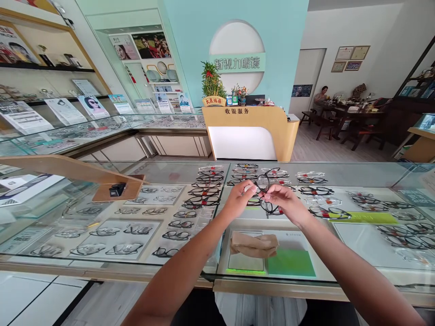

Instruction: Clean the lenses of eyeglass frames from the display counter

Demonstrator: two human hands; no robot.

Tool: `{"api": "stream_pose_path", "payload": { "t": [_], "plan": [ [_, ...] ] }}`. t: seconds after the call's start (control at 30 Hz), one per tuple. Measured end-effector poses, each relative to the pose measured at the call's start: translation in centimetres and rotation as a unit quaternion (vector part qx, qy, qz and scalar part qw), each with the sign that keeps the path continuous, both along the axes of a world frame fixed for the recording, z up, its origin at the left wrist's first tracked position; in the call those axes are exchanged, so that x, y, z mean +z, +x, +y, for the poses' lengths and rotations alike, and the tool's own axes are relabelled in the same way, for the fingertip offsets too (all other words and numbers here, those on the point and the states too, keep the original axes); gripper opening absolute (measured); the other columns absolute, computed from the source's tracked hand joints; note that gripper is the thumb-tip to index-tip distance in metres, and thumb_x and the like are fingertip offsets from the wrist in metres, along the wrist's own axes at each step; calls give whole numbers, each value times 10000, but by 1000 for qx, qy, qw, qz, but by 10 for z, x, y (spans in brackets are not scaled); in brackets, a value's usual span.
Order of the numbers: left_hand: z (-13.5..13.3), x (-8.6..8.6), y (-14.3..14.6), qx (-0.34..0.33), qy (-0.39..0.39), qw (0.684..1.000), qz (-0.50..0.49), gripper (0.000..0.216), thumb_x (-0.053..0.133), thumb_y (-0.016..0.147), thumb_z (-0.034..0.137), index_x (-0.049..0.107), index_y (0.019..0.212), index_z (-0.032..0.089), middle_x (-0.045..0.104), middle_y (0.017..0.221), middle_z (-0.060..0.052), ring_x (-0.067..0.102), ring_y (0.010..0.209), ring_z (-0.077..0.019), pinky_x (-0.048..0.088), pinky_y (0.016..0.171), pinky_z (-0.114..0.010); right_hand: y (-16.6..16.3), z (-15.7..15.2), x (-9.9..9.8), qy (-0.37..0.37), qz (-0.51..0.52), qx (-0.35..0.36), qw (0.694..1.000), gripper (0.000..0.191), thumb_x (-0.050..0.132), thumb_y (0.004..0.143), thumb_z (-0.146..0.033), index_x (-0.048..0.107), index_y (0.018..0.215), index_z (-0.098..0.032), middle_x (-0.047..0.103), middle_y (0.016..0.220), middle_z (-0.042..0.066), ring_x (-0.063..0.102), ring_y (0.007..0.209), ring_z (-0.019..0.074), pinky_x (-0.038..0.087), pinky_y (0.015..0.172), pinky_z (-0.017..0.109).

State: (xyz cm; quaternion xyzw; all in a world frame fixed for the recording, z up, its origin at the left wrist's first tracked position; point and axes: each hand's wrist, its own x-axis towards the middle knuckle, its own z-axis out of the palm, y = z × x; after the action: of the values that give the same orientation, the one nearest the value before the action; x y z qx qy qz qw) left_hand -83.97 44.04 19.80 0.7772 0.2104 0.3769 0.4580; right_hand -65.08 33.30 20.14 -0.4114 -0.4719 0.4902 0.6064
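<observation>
A pair of black-rimmed eyeglasses [263, 182] is held up on its side above the glass counter, one lens above the other. My right hand [285, 202] pinches the frame near the bridge between thumb and fingers. At the frame's left edge, my left hand [238, 199] has its fingers closed; a small pale patch shows at its thumb, and I cannot make out whether that is the nail or something held. Below the hands, a folded brown cloth [254, 245] lies on the counter beside a green sheet [291, 262].
Rows of eyeglasses [203, 201] lie in the glass display counter [159, 170] to both sides. A wooden stand [118, 188] sits on the left. Beyond are a cashier desk [249, 118] with plants and a person [321, 97] seated at a dark table [350, 113].
</observation>
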Motion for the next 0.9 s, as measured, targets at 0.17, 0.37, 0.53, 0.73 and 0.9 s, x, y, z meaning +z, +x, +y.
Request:
{"api": "stream_pose_path", "payload": {
  "t": [0.17, 0.37, 0.53, 0.73, 0.9],
  "plan": [
    [-4, 2, 0, 21, 26, 999, 7, 438, 558, 981, 610, 508, 783, 222, 439, 727, 28, 404, 707, -167, 305, 695, -331, -4, -1, -5, -12, -2, 34, 999, 390, 1011, 734, -517, 749, 832, -246, 757, 836, -1, 782, 973, 234, 531, 969, 376],
    [-2, 9, -4, -15, 27, 999, -10, 451, 457, 1012, 618, 565, 835, 218, 559, 794, -7, 512, 768, -196, 377, 770, -353, 2, 2, -5, -10, 55, 18, 998, 352, 1022, 736, -474, 770, 837, -249, 799, 885, 16, 752, 924, 190, 535, 912, 327],
    [-7, 9, -5, -13, 40, 999, 32, 450, 515, 1003, 630, 563, 825, 219, 534, 770, 1, 478, 728, -182, 354, 697, -329, 11, 5, 1, -2, 119, -8, 993, 349, 1036, 719, -458, 780, 821, -243, 835, 960, 35, 739, 891, 166, 560, 874, 307],
    [-19, 7, 0, 15, 204, 973, 102, 252, 646, 934, 428, 538, 828, 227, 623, 873, -27, 563, 856, -213, 400, 773, -336, 4, 7, -5, 1, 122, 3, 992, 341, 1043, 715, -439, 786, 821, -242, 843, 941, 19, 742, 850, 152, 576, 869, 297],
    [-3, 13, -10, 35, 126, 990, 57, 363, 528, 1031, 540, 576, 850, 229, 603, 814, -15, 552, 771, -201, 398, 709, -328, 6, 7, -6, 1, 154, 9, 988, 296, 1038, 732, -390, 804, 835, -242, 851, 977, 28, 762, 864, 143, 597, 856, 272]
  ]
}}
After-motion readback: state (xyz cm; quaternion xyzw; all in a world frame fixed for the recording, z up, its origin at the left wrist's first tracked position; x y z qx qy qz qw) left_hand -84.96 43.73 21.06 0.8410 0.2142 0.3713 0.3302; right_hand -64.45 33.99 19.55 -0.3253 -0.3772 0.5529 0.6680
